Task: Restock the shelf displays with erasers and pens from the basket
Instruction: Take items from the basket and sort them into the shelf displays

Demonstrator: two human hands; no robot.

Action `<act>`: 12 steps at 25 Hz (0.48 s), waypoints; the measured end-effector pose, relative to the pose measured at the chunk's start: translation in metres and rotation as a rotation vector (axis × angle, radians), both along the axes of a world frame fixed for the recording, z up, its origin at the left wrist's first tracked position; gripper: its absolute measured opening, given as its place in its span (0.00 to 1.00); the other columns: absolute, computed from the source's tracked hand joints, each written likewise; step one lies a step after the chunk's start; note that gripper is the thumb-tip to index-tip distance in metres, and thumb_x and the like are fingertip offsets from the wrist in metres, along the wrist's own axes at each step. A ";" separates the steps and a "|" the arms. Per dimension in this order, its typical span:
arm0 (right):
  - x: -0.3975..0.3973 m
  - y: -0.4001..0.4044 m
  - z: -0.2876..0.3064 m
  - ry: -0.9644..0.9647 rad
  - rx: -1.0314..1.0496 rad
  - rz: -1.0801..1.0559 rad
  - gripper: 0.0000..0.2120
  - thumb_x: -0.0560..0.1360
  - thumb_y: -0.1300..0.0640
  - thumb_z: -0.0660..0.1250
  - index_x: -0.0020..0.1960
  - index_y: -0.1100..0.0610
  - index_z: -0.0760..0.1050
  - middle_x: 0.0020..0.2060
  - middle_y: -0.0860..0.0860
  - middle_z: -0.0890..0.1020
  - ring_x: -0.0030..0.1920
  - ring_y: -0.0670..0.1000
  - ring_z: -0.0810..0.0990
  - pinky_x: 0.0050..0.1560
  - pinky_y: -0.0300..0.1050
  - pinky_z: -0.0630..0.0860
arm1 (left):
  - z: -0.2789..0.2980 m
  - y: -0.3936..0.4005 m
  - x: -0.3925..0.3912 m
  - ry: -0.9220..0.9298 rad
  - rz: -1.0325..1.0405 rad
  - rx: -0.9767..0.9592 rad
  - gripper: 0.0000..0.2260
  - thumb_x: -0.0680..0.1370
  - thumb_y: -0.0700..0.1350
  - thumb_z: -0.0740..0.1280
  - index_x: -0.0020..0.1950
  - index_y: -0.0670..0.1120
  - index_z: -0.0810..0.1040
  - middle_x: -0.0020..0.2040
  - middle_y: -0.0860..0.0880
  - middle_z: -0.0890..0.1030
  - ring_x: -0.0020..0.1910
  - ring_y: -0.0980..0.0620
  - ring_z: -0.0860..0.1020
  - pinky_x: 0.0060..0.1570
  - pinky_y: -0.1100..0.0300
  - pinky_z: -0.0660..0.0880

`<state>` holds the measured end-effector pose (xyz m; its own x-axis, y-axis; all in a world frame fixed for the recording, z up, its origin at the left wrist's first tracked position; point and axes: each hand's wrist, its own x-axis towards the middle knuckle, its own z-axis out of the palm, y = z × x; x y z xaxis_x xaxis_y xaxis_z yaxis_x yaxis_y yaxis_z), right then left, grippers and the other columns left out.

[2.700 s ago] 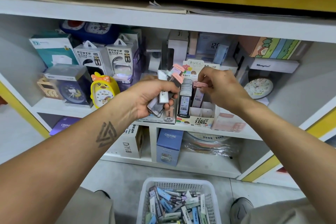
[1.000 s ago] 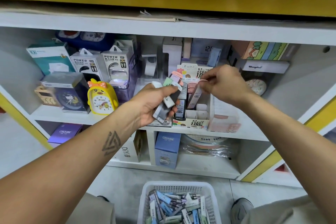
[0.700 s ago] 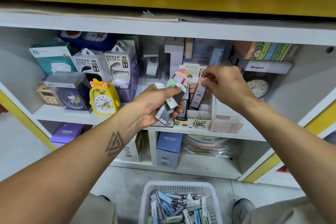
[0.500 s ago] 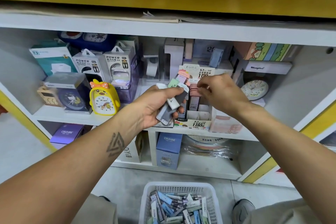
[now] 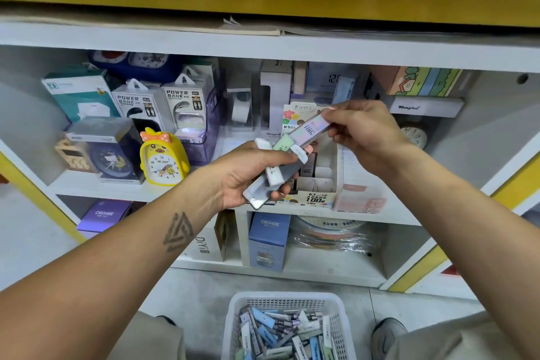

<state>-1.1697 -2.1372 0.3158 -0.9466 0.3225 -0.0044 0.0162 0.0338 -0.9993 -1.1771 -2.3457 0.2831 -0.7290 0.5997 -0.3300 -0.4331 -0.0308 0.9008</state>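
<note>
Hands at work over a stockroom shelf: the left hand grips a fanned bundle of slim plastic-sleeved packs, while the right hand pinches one pastel pack by its upper end, at one o'clock from the bundle, above the partitioned cardboard display box. Light, stiff and likely slippery, each pack seems best pinched by its end. The white plastic basket waits at six o'clock.

basket below shelf, display box perhaps centred
</note>
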 end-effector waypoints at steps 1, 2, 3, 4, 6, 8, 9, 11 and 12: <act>-0.001 0.004 0.000 0.025 0.009 -0.030 0.02 0.76 0.65 0.71 0.46 0.64 0.80 0.34 0.56 0.82 0.29 0.48 0.75 0.31 0.38 0.74 | 0.000 -0.003 -0.001 -0.012 0.009 -0.010 0.07 0.76 0.40 0.71 0.53 0.40 0.80 0.43 0.38 0.79 0.30 0.45 0.77 0.24 0.61 0.71; -0.002 0.008 0.001 0.050 0.050 -0.055 0.02 0.76 0.65 0.71 0.47 0.65 0.80 0.34 0.56 0.82 0.29 0.47 0.75 0.31 0.37 0.74 | -0.001 -0.006 -0.003 -0.017 0.025 -0.024 0.08 0.76 0.40 0.70 0.54 0.39 0.80 0.43 0.38 0.80 0.30 0.45 0.77 0.23 0.61 0.71; -0.002 0.012 0.001 0.072 0.108 -0.069 0.03 0.76 0.65 0.71 0.48 0.65 0.80 0.35 0.56 0.83 0.28 0.47 0.75 0.31 0.37 0.74 | 0.000 -0.009 -0.005 -0.016 0.047 -0.037 0.08 0.77 0.40 0.69 0.54 0.38 0.79 0.43 0.37 0.80 0.30 0.45 0.77 0.23 0.61 0.71; -0.002 0.015 0.002 0.088 0.163 -0.069 0.03 0.76 0.64 0.71 0.48 0.64 0.81 0.35 0.56 0.84 0.28 0.47 0.76 0.31 0.37 0.75 | 0.000 -0.012 -0.007 -0.014 0.072 -0.046 0.09 0.77 0.40 0.69 0.55 0.37 0.78 0.42 0.37 0.81 0.29 0.45 0.77 0.23 0.61 0.72; 0.000 0.022 0.004 0.112 0.279 -0.036 0.00 0.76 0.63 0.72 0.46 0.60 0.81 0.36 0.55 0.85 0.29 0.47 0.78 0.33 0.40 0.77 | 0.003 -0.017 -0.011 -0.013 0.116 -0.040 0.10 0.77 0.40 0.70 0.55 0.36 0.79 0.42 0.37 0.82 0.30 0.45 0.79 0.23 0.61 0.73; 0.003 0.026 0.004 0.139 0.463 0.014 0.01 0.76 0.62 0.73 0.47 0.57 0.82 0.38 0.56 0.86 0.33 0.49 0.81 0.37 0.45 0.81 | 0.004 -0.018 -0.012 -0.011 0.153 -0.039 0.11 0.76 0.42 0.70 0.54 0.36 0.80 0.42 0.38 0.83 0.31 0.45 0.81 0.24 0.60 0.76; 0.004 0.026 0.002 0.156 0.581 0.044 0.01 0.76 0.60 0.73 0.47 0.56 0.82 0.39 0.55 0.85 0.36 0.50 0.82 0.39 0.48 0.81 | 0.005 -0.018 -0.011 -0.008 0.167 -0.042 0.11 0.76 0.42 0.71 0.54 0.36 0.81 0.43 0.38 0.84 0.32 0.45 0.82 0.26 0.59 0.77; 0.006 0.023 -0.004 0.181 0.833 0.097 0.01 0.76 0.56 0.73 0.48 0.52 0.82 0.39 0.50 0.84 0.39 0.49 0.82 0.43 0.47 0.79 | 0.005 -0.016 -0.010 -0.005 0.177 -0.046 0.11 0.76 0.43 0.71 0.53 0.36 0.81 0.44 0.37 0.84 0.33 0.43 0.83 0.28 0.56 0.79; 0.008 0.020 -0.007 0.189 0.949 0.117 0.02 0.76 0.54 0.72 0.48 0.51 0.81 0.39 0.47 0.83 0.40 0.48 0.81 0.44 0.44 0.76 | 0.005 -0.014 -0.008 -0.006 0.177 -0.049 0.11 0.76 0.43 0.71 0.53 0.36 0.81 0.43 0.37 0.84 0.34 0.43 0.84 0.29 0.56 0.80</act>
<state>-1.1618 -2.1168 0.3086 -0.9311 0.0177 0.3642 -0.1963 0.8175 -0.5415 -1.1855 -2.3602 0.2879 -0.8195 0.4457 -0.3601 -0.4300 -0.0631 0.9006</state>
